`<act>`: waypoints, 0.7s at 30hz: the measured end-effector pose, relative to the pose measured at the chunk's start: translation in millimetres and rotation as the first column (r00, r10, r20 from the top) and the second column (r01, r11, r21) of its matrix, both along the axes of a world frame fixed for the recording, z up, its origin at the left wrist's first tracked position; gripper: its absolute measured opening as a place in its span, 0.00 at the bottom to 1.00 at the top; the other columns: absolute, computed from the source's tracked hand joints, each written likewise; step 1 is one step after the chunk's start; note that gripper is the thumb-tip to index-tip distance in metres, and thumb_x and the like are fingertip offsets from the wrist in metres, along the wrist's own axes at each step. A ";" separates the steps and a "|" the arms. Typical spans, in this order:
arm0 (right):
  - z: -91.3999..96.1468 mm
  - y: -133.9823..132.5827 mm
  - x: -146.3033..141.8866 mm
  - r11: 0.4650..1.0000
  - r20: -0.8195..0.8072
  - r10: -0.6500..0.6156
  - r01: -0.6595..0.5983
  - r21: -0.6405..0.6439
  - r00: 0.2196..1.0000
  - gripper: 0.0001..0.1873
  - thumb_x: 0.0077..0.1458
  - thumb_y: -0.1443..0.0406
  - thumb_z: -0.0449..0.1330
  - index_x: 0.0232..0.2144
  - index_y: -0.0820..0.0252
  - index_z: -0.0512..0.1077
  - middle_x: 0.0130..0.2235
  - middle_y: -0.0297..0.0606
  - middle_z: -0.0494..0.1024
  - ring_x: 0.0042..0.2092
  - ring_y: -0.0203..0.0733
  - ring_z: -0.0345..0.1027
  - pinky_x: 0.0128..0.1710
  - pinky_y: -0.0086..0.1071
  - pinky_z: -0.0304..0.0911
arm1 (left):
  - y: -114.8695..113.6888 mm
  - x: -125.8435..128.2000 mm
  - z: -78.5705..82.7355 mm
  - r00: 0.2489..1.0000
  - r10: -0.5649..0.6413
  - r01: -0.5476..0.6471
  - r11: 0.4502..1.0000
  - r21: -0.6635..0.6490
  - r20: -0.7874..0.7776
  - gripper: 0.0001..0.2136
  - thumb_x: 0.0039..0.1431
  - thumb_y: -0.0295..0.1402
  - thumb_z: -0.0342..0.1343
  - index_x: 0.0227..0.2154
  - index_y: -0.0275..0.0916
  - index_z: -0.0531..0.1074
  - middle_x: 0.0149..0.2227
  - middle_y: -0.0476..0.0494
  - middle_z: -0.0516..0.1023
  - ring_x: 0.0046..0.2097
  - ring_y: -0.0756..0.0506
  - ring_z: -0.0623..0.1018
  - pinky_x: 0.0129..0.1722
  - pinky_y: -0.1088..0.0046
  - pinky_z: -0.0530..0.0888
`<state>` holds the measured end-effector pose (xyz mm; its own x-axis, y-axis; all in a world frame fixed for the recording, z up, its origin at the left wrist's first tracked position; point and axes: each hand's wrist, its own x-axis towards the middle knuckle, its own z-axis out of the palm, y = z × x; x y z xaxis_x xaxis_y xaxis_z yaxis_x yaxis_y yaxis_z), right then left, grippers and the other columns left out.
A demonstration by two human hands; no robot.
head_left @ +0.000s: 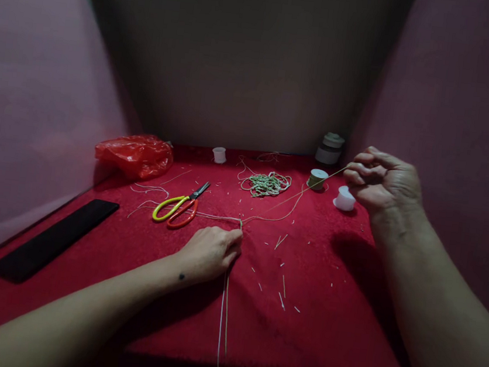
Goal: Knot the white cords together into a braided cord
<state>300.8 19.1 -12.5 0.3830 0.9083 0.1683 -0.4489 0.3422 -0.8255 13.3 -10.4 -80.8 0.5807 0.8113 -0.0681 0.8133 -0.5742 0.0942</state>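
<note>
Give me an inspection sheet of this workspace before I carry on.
Surface: red cloth, creased near the middle.
Job's things: tan cord stretched from the right hand; white cord running below the left; green-and-white cord pile; green spool; scissors lying unheld.
Clutter: scattered snippets, red plastic bag, black slab, two white spools.
Hands: left hand low, fingers closed at the cords; right hand raised, pinching the tan cord.
Cables: nothing seen.
Surroundings: pinkish side panels, grey back wall, lidded jar at rear.

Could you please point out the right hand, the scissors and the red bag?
Right hand [386,181]: head view, middle of the hand.
Scissors [194,195]: head view, where the blades meet.
Red bag [138,157]: head view, crumpled middle.
</note>
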 end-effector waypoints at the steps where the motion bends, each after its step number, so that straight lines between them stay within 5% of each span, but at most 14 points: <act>1: 4.5 -4.3 3.1 0.999 0.063 -0.054 0.054 0.008 0.997 0.09 0.46 0.71 0.51 0.18 0.58 0.57 0.17 0.28 0.57 0.17 0.28 0.44 0.16 0.25 0.43 | 0.3 -0.6 0.8 1.000 0.001 -0.001 1.000 -0.007 0.005 0.09 0.56 0.35 0.43 0.28 0.40 0.66 0.25 0.46 0.71 0.29 0.47 0.71 0.28 0.74 0.60; 3: 11.1 -12.8 6.8 0.983 0.322 -0.176 0.183 0.008 0.930 0.08 0.47 0.68 0.52 0.18 0.57 0.61 0.18 0.30 0.61 0.18 0.29 0.45 0.17 0.27 0.44 | 1.5 -2.1 3.2 1.000 0.004 -0.003 0.999 -0.045 0.023 0.09 0.56 0.37 0.43 0.28 0.40 0.66 0.25 0.46 0.72 0.28 0.47 0.71 0.28 0.74 0.60; 4: 12.9 -16.3 7.1 0.976 0.523 -0.169 0.216 -0.031 0.835 0.07 0.47 0.67 0.53 0.18 0.58 0.63 0.18 0.31 0.63 0.18 0.30 0.47 0.18 0.28 0.44 | 2.2 -2.8 4.5 0.999 0.010 -0.007 0.998 -0.069 0.037 0.10 0.57 0.39 0.44 0.27 0.40 0.66 0.26 0.46 0.72 0.28 0.47 0.71 0.27 0.74 0.61; 6: 12.9 -20.6 2.7 0.934 0.876 0.052 0.287 -0.212 0.479 0.07 0.45 0.66 0.57 0.18 0.59 0.67 0.18 0.34 0.65 0.19 0.31 0.51 0.19 0.29 0.45 | 4.0 -3.5 6.3 0.997 0.040 -0.034 0.996 -0.087 0.064 0.14 0.56 0.45 0.44 0.28 0.40 0.66 0.27 0.46 0.73 0.29 0.47 0.72 0.28 0.74 0.62; 8: 7.7 -20.7 -10.5 0.835 0.937 0.345 0.438 -0.332 0.052 0.08 0.44 0.64 0.58 0.18 0.61 0.69 0.19 0.37 0.66 0.21 0.34 0.55 0.21 0.31 0.47 | 5.5 -2.4 5.7 0.994 0.090 -0.087 0.995 -0.041 0.066 0.19 0.55 0.51 0.42 0.29 0.40 0.66 0.27 0.45 0.74 0.30 0.45 0.73 0.28 0.72 0.63; 9: 3.1 -19.7 -20.7 0.822 0.924 0.364 0.506 -0.259 -0.118 0.08 0.45 0.63 0.58 0.20 0.61 0.71 0.22 0.39 0.68 0.23 0.36 0.58 0.22 0.31 0.48 | 6.1 -1.2 4.4 0.992 0.114 -0.114 0.993 -0.003 0.054 0.20 0.54 0.53 0.42 0.30 0.40 0.65 0.28 0.44 0.74 0.30 0.44 0.74 0.28 0.72 0.63; 11: -10.3 -17.3 -46.5 0.863 0.914 0.291 0.489 -0.124 -0.281 0.09 0.49 0.63 0.54 0.26 0.60 0.73 0.28 0.42 0.70 0.27 0.39 0.61 0.24 0.32 0.50 | 7.0 2.2 0.4 0.989 0.149 -0.150 0.986 0.074 0.010 0.20 0.55 0.52 0.41 0.31 0.39 0.65 0.29 0.43 0.75 0.32 0.42 0.75 0.28 0.70 0.64; 13: -27.7 -16.1 -75.2 0.975 0.928 0.154 0.206 -0.087 -0.338 0.10 0.51 0.64 0.52 0.30 0.60 0.73 0.34 0.44 0.71 0.30 0.38 0.64 0.26 0.31 0.52 | 8.0 5.5 -3.8 0.986 0.166 -0.160 0.978 0.137 -0.034 0.16 0.57 0.46 0.41 0.32 0.39 0.65 0.30 0.41 0.76 0.33 0.40 0.76 0.28 0.69 0.64; 15: -46.4 -16.4 -100.7 0.994 0.948 0.094 -0.017 -0.104 -0.305 0.10 0.51 0.65 0.53 0.33 0.59 0.72 0.37 0.42 0.71 0.32 0.38 0.65 0.27 0.29 0.54 | 9.6 7.2 -7.0 0.983 0.176 -0.165 0.971 0.171 -0.053 0.12 0.58 0.39 0.41 0.33 0.39 0.65 0.32 0.41 0.76 0.34 0.40 0.76 0.28 0.69 0.63; 19: -72.3 -17.0 -128.5 0.993 0.931 0.091 -0.034 -0.110 -0.354 0.11 0.54 0.66 0.49 0.34 0.61 0.71 0.37 0.44 0.71 0.30 0.39 0.66 0.26 0.30 0.53 | 13.1 5.8 -9.9 0.983 0.181 -0.175 0.970 0.169 -0.022 0.10 0.58 0.36 0.40 0.33 0.40 0.65 0.32 0.42 0.77 0.35 0.41 0.77 0.28 0.70 0.63; 21: -76.8 -15.4 -131.5 0.992 0.947 0.099 -0.042 -0.117 -0.306 0.11 0.54 0.67 0.49 0.32 0.61 0.72 0.36 0.43 0.72 0.31 0.40 0.66 0.26 0.30 0.53 | 13.8 4.7 -10.7 0.985 0.174 -0.171 0.971 0.166 -0.005 0.11 0.59 0.36 0.40 0.33 0.40 0.65 0.32 0.43 0.77 0.34 0.41 0.77 0.28 0.70 0.62</act>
